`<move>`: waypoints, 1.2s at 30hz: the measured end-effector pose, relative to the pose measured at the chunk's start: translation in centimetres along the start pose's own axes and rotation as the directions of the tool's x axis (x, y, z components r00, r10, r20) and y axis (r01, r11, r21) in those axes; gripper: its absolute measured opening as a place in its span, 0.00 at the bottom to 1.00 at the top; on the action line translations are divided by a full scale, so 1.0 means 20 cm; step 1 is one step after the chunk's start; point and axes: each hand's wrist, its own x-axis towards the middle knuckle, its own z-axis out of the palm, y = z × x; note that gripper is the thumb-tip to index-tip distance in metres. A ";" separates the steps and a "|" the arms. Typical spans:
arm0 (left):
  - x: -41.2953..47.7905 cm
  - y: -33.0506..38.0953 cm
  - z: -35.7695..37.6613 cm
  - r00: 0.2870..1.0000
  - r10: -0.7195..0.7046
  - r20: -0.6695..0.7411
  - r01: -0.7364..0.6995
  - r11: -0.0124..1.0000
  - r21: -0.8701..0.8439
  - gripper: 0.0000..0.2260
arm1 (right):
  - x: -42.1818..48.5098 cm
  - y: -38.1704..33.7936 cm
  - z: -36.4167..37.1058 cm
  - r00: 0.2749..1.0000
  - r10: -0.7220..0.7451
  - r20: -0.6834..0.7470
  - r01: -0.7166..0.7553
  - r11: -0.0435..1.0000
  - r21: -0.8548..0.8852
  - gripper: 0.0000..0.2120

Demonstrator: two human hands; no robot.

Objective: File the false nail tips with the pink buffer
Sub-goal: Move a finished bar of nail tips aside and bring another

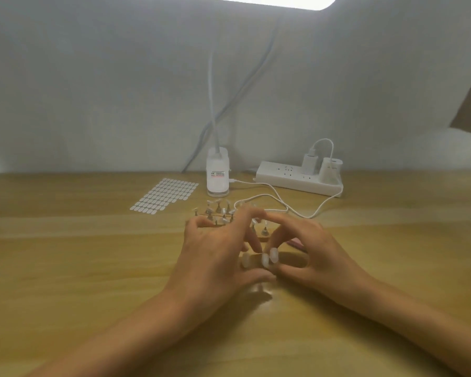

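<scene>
Head view: right hand (320, 255) hides most of the pink buffer (297, 242).

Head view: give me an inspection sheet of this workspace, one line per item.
Surface: wooden table, pale bands of glare across it.
Job's things: held nail tips between the two hands; more nail tips on stands beyond the left hand; a pink sliver beyond the right hand, possibly the buffer, mostly hidden.
Clutter: sticker sheet of white oval tabs, left of the stands.
Grips: left grip and right grip, bare hands, appear to pinch the held nail tips; blurred.
Cables: white cable runs from the lamp base toward the power strip, which has a charger plugged in.
Surroundings: pale fabric backdrop; lit lamp head at the top edge.
</scene>
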 end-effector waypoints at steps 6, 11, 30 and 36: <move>-0.03 -0.03 -0.03 0.969 0.128 -0.210 -0.153 0.982 -0.111 0.38 | 0.02 0.04 -0.15 0.992 -0.089 -0.091 0.083 0.994 -0.072 0.31; -0.05 -0.03 0.01 0.962 0.167 -0.217 -0.199 0.970 -0.137 0.35 | 0.00 0.19 -0.44 0.987 0.117 -0.108 -0.106 0.989 0.099 0.21; 0.05 0.00 0.23 0.789 0.603 0.119 -0.605 0.727 0.324 0.22 | -0.51 0.88 -0.87 0.634 0.575 -0.518 -0.749 0.624 -0.224 0.43; 0.19 0.09 0.30 0.814 0.542 0.211 -0.581 0.773 0.256 0.32 | -0.45 0.79 -0.82 0.745 0.508 -0.432 -0.651 0.695 -0.305 0.49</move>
